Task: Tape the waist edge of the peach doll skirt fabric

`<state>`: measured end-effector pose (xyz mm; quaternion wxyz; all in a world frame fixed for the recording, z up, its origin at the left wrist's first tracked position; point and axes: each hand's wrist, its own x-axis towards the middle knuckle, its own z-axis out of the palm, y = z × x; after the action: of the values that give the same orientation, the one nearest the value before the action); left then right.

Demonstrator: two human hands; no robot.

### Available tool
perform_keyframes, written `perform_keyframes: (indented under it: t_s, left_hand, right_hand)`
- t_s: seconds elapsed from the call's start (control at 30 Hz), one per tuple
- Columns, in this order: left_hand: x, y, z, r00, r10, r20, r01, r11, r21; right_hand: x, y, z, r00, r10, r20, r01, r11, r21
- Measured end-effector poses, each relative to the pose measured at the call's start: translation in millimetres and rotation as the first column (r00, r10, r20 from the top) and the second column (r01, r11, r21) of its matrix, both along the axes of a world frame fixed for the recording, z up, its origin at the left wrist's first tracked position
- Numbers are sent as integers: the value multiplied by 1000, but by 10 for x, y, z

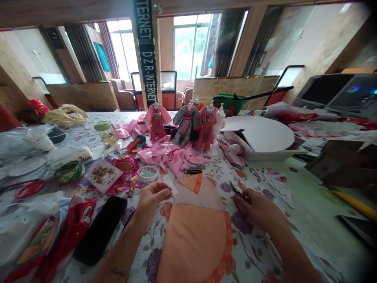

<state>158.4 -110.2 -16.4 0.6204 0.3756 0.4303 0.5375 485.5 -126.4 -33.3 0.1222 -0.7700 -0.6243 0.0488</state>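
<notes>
My left hand point(154, 196) pinches a small white strip point(171, 184) above the flowered tablecloth. Red-handled scissors point(238, 196) are in my right hand point(253, 204), their blades pointing up and to the left. Between my hands lies a sheer pale cloth point(203, 196), with a small orange triangular piece point(191, 181) on its upper part. A larger orange cloth point(196, 239) with a curved, patterned right edge spreads below it. Just beyond my left hand is a roll of white tape point(147, 174). A black pen point(193, 171) lies above the orange triangle.
Small dressed mannequins point(187, 124) stand behind pink fabric scraps point(173, 155). To the left are a black phone point(100, 230), a green bowl point(70, 171), a glass jar point(106, 133) and red-handled scissors point(30, 189). A white round board point(262, 133) and cardboard point(344, 165) are at right.
</notes>
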Motion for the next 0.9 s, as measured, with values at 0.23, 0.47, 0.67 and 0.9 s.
perform_keyframes:
  t_s: [0.23, 0.47, 0.67, 0.9]
  left_hand:
    - [-27, 8, 17, 999, -25, 47, 26, 999, -27]
    - [-18, -28, 82, 998, -55, 37, 55, 998, 6]
    - [-30, -53, 67, 991, -115, 65, 111, 992, 59]
    - [-49, -72, 100, 984, -141, 107, 133, 988, 79]
  right_hand:
    - [145, 17, -59, 998, -46, -37, 41, 992, -117]
    - [27, -70, 163, 966, -216, -140, 209, 976, -58]
    - [-576, -163, 285, 401, 125, -907, -82, 992, 101]
    - [-1288, -255, 252, 191, 276, -942, -560, 819, 127]
